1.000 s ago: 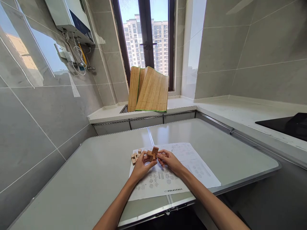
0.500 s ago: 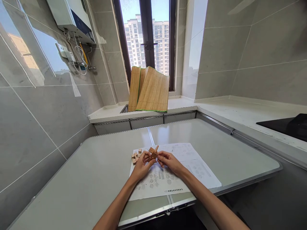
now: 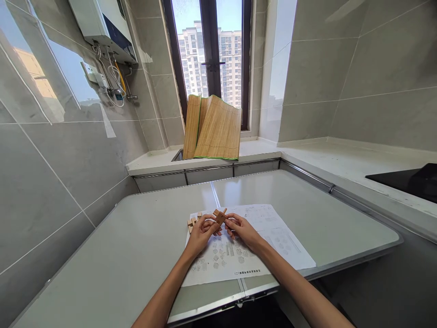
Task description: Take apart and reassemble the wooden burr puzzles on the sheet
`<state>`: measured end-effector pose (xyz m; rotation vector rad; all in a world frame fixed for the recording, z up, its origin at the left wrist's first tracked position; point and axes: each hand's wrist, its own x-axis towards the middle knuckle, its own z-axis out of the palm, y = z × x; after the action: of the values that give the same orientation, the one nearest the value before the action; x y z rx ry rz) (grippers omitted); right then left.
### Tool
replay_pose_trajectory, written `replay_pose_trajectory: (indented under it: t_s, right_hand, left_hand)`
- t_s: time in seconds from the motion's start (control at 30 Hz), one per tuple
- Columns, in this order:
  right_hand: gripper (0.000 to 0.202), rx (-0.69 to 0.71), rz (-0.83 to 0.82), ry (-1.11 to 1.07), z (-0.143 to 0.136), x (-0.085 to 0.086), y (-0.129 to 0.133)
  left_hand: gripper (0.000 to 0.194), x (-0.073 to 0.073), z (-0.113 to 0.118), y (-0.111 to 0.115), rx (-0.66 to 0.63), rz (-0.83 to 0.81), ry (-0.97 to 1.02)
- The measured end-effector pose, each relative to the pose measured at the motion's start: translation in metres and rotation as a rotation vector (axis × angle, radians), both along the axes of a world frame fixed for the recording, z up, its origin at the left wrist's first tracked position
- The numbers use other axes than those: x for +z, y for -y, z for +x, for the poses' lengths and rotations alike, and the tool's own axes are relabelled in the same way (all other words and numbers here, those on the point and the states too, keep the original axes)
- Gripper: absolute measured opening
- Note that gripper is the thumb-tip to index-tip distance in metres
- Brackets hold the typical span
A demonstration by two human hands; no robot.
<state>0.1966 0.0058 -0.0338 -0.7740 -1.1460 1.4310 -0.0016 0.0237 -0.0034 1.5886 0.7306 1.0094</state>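
Small wooden blocks fitted together [image 3: 220, 216] are held up over a printed sheet [image 3: 252, 266], with one thin piece sticking out at the top right. My left hand [image 3: 204, 231] is closed on the left side of these blocks. From the right, my right hand [image 3: 241, 229] pinches their right edge with thumb and fingertips. Several loose wooden blocks [image 3: 190, 223] lie at the sheet's left edge, partly behind my left hand. The sheet carries small drawings and text lines.
The sheet lies on a grey-white folding table [image 3: 143, 255] with a metal seam. Behind it, a bamboo mat [image 3: 220, 130] leans at the window on a white counter [image 3: 307, 152]. A black object [image 3: 423, 182] is at the right.
The held blocks have turned slightly and moved a little right. My left hand has shifted slightly, its thumb now higher against the blocks. My right hand has barely moved.
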Motion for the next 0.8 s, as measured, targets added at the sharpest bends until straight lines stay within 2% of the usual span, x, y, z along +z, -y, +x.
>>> replay_pose_trajectory:
  t_s: [0.27,0.47,0.63,0.7,0.8]
  right_hand:
    - [0.047,-0.074,0.030,-0.001,-0.0001,0.0002,-0.0008]
    - [0.042,-0.077,0.050,-0.002,-0.0003,0.0039,0.0007]
    - [0.047,-0.225,-0.002,-0.100,0.0049,0.0038,-0.0027]
    - [0.048,-0.274,-0.002,-0.112,0.0062,0.0022,-0.0041]
    - [0.046,-0.358,0.020,-0.062,0.0056,-0.0007,-0.0055]
  left_hand:
    - [0.043,0.0029,0.0005,0.0001,0.020,-0.050,-0.006]
    - [0.038,0.0029,0.0000,0.0013,0.009,0.010,0.015]
    - [0.046,0.0063,-0.0003,0.0043,-0.076,-0.090,-0.061]
    - [0.047,0.0073,0.0004,0.0060,-0.048,-0.044,-0.127]
    - [0.041,0.0064,0.0002,0.0079,0.085,0.137,-0.251]
